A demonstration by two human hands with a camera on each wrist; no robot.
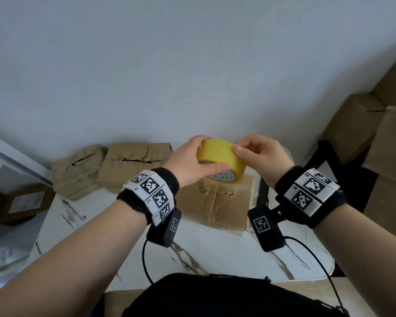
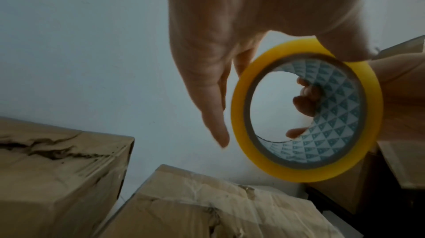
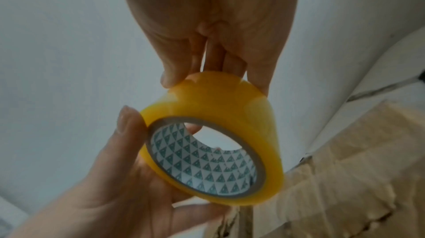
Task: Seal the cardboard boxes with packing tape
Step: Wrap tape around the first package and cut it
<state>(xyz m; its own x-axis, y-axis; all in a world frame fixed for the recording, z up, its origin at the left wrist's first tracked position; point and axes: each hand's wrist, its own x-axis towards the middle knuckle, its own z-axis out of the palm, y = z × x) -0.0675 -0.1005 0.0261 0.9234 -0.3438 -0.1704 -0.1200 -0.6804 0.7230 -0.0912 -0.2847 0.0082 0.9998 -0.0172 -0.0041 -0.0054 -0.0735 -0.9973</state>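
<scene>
A yellow tape roll with a triangle-patterned core is held up between both hands above a cardboard box on the table. My left hand grips the roll from the left, thumb across its near face and fingers over the far side. My right hand pinches the roll's outer band at the upper right with thumb and fingertips. The left wrist view shows the roll side on, with right-hand fingers visible through the core. In the right wrist view my fingertips press on the roll.
Two more crumpled cardboard boxes stand against the wall at the back left of the white marbled table. Larger boxes are stacked at the right, beside a black frame. Cables hang from both wrist cameras.
</scene>
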